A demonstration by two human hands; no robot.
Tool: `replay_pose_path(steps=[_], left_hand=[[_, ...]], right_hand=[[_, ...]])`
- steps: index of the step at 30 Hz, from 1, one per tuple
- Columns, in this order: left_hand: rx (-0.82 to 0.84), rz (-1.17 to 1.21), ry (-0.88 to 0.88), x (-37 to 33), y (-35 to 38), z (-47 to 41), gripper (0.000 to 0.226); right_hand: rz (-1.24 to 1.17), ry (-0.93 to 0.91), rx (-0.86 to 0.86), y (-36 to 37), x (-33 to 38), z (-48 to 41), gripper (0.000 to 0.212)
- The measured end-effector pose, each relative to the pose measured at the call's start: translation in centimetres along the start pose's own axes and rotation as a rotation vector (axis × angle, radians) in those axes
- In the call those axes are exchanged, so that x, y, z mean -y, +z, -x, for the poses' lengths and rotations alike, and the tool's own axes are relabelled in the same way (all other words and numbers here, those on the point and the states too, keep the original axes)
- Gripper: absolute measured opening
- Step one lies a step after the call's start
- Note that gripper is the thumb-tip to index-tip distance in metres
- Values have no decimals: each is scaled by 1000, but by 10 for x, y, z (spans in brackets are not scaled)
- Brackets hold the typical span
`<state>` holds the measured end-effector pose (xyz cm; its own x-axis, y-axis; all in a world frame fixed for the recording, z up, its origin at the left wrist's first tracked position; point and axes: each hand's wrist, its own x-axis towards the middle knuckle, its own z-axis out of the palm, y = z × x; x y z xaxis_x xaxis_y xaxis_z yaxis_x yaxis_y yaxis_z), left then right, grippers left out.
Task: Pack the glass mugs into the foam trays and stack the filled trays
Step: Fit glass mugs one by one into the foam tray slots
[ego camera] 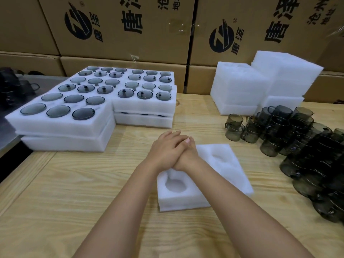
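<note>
The left hand (167, 148) lies with rather straight fingers over the right hand (188, 155). They are joined and hold no object; the right fingers are covered, so I cannot tell their shape. Under them, at the centre of the frame, an empty foam tray (232, 168) waits on the wooden table (93, 192). The glass mugs (290, 127) are heaped at the right, the filled trays (61, 127) stacked at the upper left. I judge the mugs smooth, slippery and fragile: best taken round the body, one at a time. The foam looks light and soft and should be lifted from both sides.
</note>
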<state>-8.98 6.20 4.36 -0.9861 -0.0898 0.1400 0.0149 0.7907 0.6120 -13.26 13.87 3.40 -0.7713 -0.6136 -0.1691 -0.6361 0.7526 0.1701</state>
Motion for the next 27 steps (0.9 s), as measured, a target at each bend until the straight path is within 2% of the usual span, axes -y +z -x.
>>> replay_pose_path(steps=[3,5,7,9,11,12,13,15,17,19,21,24,27], left_hand=[[-186,308,-11,4,4,5,32],[-357,649,-105,7,5,10,22],[-444,946,-224,14,8,18,20],[-425,1149,-297,23,13,28,25],[-355,1207,-293,30,17,35,32],[-324,1191,-276,34,19,36,35],[-305,1164,-263,36,19,36,36],[-281,1108,-256,38,18,32,36],[-245,1098,-267,39,17,29,35],[-208,1110,-276,39,14,26,35],[-175,1072,-281,40,11,25,37],[-151,986,-303,39,9,24,37],[-153,983,-297,40,8,24,37]], right_hand=[[-142,10,-120,-1,3,7,54],[-245,38,-195,-2,4,11,40],[-326,69,-213,-4,5,13,40],[-509,60,-193,-7,3,14,44],[-945,60,-213,-14,-9,18,40],[-1118,85,-294,-18,-22,20,35],[-1170,139,-423,-23,-40,23,30],[-996,302,-659,-30,-90,28,29],[-814,483,-746,-34,-148,34,34],[-687,652,-669,-32,-200,40,40],[-564,762,-500,-27,-236,46,44],[-514,804,-311,-19,-257,48,52],[-495,813,-241,-12,-262,43,46]])
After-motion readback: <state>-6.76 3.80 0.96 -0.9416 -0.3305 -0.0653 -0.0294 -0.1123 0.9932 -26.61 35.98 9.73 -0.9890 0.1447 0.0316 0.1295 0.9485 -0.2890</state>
